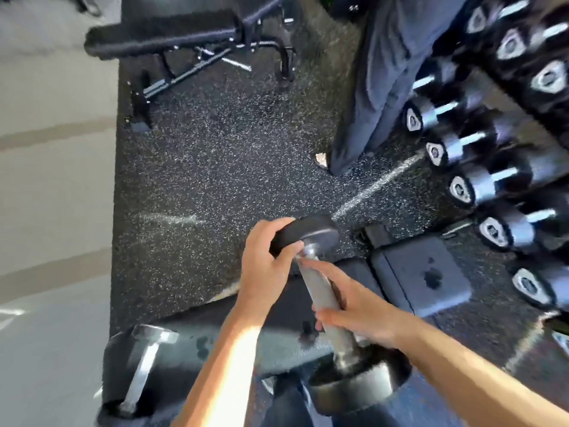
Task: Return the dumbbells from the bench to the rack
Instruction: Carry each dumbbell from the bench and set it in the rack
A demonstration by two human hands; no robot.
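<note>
A black round-headed dumbbell (pixel 323 291) with a steel handle is held tilted above the near bench (pixel 234 340). My left hand (pixel 264 266) grips its upper head. My right hand (pixel 354 309) is wrapped around the lower part of the handle. Its lower head hangs near the bench's right edge. A second dumbbell (pixel 141 371) lies on the bench at the lower left. The dumbbell rack (pixel 505 155) fills the right side, its rows holding several dumbbells.
Another person's trouser leg (pixel 369 97) stands just left of the rack. A second black bench (pixel 172 38) is at the top. A dark padded block (pixel 421 272) lies on the speckled rubber floor by the rack's foot. Pale flooring runs along the left.
</note>
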